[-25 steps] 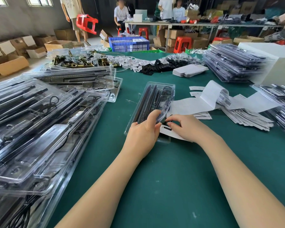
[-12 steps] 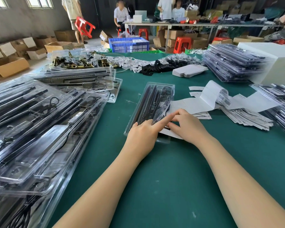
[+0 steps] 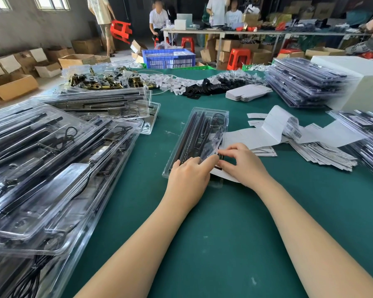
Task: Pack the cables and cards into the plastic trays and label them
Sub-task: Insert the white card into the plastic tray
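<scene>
A clear plastic tray [image 3: 199, 134] with black cables and rods inside lies in the middle of the green table [image 3: 224, 233]. Its clear lid is lifted a little at the near right corner. A white card [image 3: 225, 177] with a black stripe sticks out from under that corner. My left hand [image 3: 188, 176] rests flat on the tray's near end, fingers reaching right to the lifted lid. My right hand [image 3: 244, 164] is just right of it, its curled fingers and thumb pinching the card's edge at the tray's side. The fingertips of both hands almost meet.
Packed trays are piled along the left [image 3: 52, 168], at the far right [image 3: 306, 82] and at the right edge [image 3: 366, 136]. Barcode label sheets [image 3: 289, 125] and a spread of white cards [image 3: 323, 155] lie right of my hands. Brass hardware [image 3: 99, 80] and black parts [image 3: 213, 87] lie at the back.
My left hand has slid up and right over the tray's near end. My right hand has curled its fingers and moved in to the tray's right edge at the card.
</scene>
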The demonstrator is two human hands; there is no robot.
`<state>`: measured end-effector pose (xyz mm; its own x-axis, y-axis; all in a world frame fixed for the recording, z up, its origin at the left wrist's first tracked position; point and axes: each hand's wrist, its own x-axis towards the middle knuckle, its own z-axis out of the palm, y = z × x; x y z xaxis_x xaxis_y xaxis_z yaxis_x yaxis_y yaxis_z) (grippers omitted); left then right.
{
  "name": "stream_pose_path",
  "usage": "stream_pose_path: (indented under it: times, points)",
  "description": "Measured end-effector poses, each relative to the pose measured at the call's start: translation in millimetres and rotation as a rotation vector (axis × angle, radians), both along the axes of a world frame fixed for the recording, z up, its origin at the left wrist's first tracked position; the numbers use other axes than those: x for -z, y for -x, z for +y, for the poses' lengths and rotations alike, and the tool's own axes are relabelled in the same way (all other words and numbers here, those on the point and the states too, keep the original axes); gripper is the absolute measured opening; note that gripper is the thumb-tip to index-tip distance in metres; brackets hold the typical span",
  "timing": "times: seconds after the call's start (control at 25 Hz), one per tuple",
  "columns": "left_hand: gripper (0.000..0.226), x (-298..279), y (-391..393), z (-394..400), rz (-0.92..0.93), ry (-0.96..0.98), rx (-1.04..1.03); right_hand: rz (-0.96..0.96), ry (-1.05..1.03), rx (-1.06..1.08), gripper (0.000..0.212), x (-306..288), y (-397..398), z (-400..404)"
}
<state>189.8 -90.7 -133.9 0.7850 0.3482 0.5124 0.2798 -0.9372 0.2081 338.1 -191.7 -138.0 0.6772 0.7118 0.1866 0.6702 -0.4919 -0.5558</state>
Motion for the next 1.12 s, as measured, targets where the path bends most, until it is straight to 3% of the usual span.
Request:
stream_pose_path:
  times: [0.28,0.48,0.6,0.76,0.92,1.12]
  points:
    - [0.033,-1.4,-0.2,-2.7,0.021,0.023,-0.020,-0.056,0.075,-0.103,0.033,-6.0,0.0,-3.4]
    - [0.033,-2.3,-0.6,-0.3,0.096,0.080,-0.024,0.093,0.091,-0.124,0.035,-21.7,-4.8,-12.0]
    - [0.032,-2.4,-0.6,0.4,0.103,0.070,-0.025,0.143,0.088,-0.061,0.041,-38.7,-10.2,-22.2]
    - [0.031,-2.1,-0.1,-0.2,0.114,0.063,-0.028,0.199,0.188,0.089,0.025,-55.7,-22.6,-39.6]
    - [0.030,-1.0,0.9,-0.4,0.108,0.061,-0.033,0.467,-0.185,0.318,0.013,-50.6,-22.7,-35.4]
    - [0.031,0.3,0.0,0.7,0.105,0.054,-0.027,0.699,-0.334,0.378,0.021,-39.5,3.0,3.1]
